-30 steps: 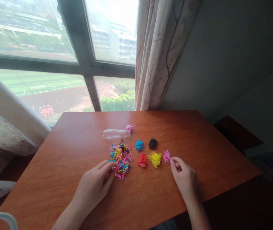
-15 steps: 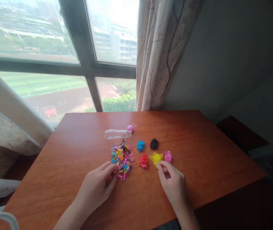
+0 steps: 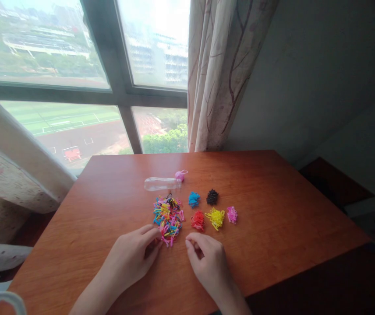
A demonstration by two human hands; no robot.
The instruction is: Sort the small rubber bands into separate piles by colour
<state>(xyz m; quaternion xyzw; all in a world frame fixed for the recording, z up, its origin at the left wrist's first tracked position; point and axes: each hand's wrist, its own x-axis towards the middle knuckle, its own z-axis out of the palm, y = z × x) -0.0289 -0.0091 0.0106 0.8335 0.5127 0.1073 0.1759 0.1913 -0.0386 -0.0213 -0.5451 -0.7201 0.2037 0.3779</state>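
A mixed pile of small coloured loops, too small to tell whether bands or pins, lies on the wooden table. At its lower left edge is my left hand, thumb and fingers pinched together at the loops; what lies between them is hidden. My right hand is in a pinch just below the red loops, and I cannot make out anything in its fingertips. Sorted by colour, the yellow loops, pink loops, blue loops and black loops form separate small heaps.
A clear bottle lies on its side behind the mixed pile, its neck by a pink cap with a strap. The brown table ends at a window with curtains. A white curved object shows at bottom left.
My right hand has moved left from the yellow heap to below the red heap, still pinched. My left hand stays at the mixed pile's edge.
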